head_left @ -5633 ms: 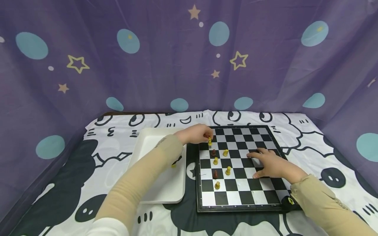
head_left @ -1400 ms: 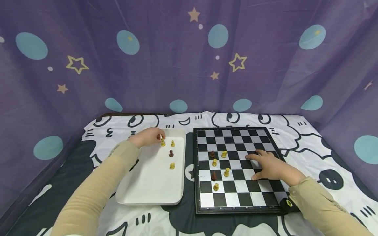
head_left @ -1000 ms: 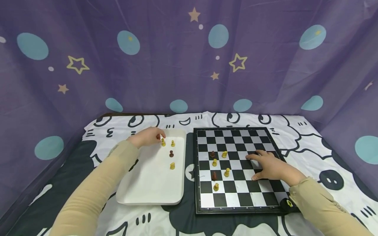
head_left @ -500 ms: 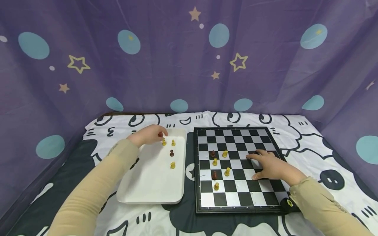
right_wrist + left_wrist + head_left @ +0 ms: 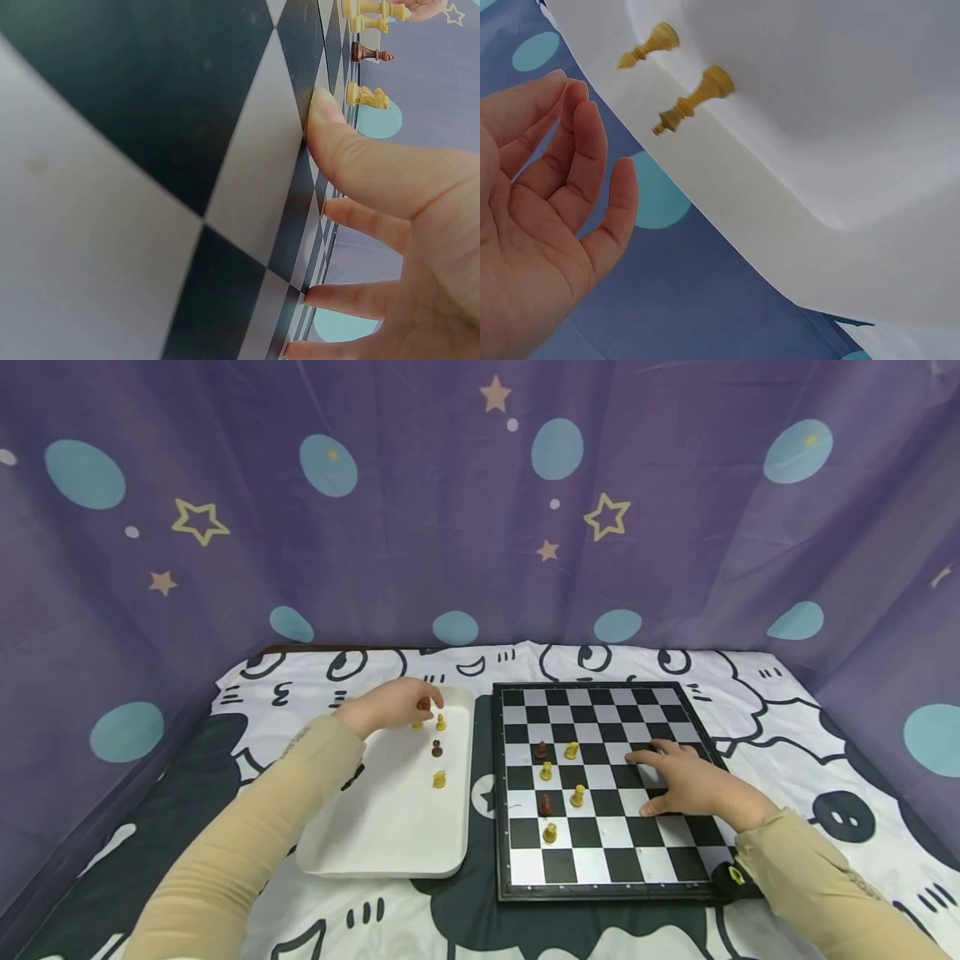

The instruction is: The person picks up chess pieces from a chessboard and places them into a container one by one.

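My left hand [image 5: 393,703] hovers over the far end of the white tray [image 5: 378,860], fingers loosely bent. In the left wrist view its thumb and fingertips come close together with no piece between them. Just by it stand two yellow chess pieces [image 5: 697,97], one of them partly hidden by the hand in the head view. A dark brown piece [image 5: 437,748] and another yellow piece [image 5: 438,779] stand nearer in the tray. On the right side of the chessboard [image 5: 622,891], my right hand [image 5: 686,781] rests with spread fingers, its fingertips touching the squares.
Several yellow and brown pieces stand on the board's left half, among them a yellow piece [image 5: 577,795] and a brown piece [image 5: 545,804]. A patterned cloth [image 5: 780,760] covers the table. Behind it hangs a purple curtain [image 5: 450,552].
The left hand went from the board's far left corner, where it held a yellow piece, to the tray. That piece now stands there. Lately the hand shifted slightly right; the right hand stayed put.
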The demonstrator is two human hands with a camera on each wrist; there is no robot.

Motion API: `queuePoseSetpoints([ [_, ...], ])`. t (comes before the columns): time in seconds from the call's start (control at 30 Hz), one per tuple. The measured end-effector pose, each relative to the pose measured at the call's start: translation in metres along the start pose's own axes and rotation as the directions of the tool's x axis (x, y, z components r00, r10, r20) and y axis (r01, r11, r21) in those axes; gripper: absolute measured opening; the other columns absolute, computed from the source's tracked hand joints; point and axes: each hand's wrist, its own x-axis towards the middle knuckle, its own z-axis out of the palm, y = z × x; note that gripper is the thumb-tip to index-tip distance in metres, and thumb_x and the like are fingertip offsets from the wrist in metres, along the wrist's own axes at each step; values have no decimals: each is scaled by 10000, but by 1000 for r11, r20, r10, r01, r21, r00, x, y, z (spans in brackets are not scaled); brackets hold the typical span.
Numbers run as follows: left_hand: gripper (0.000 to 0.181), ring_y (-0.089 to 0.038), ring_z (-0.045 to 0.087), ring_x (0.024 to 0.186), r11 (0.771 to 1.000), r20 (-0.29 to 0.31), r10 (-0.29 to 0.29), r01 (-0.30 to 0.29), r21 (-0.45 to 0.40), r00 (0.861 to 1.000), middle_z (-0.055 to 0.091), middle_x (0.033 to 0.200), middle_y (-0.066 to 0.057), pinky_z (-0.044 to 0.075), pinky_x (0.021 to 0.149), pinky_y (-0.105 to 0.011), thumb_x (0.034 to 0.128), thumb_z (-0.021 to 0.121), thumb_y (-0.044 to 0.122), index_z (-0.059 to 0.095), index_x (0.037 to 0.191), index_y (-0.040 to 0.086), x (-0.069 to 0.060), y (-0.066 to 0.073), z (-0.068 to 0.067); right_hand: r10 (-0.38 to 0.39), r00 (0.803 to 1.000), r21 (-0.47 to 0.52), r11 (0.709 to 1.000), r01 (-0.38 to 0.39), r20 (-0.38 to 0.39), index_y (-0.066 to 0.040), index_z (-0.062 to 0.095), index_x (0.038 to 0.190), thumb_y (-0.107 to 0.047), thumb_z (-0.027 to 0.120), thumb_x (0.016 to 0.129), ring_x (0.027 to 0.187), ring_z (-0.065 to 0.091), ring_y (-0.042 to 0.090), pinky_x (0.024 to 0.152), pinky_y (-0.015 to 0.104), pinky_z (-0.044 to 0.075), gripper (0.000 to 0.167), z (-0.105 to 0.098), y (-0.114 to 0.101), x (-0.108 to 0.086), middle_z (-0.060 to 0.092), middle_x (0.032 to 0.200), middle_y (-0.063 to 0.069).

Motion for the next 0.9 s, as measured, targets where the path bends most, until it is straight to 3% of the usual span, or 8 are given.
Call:
queuePoseSetpoints([
  [0.63,221,-148,533,745,993,5,121,-121,12,993,633,850,-41,457,752,-324,916,581,74,653,1124,46,11,34,1,4,1000,-6,1000,-4,-9,-106,529,1323,-424,806,670,1216,311,632,892,705,353,777,-2,-2,-2,314,1394,375],
  [0.9,239,-151,574,811,992,28,127,-126,-22,992,657,958,-53,481,765,-315,939,574,106,646,1162,59,20,54,-1,11,1000,1,1000,-11,-4,-109,527,1326,-438,802,670,1229,299,629,901,710,341,783,0,-1,0,307,1403,372],
])
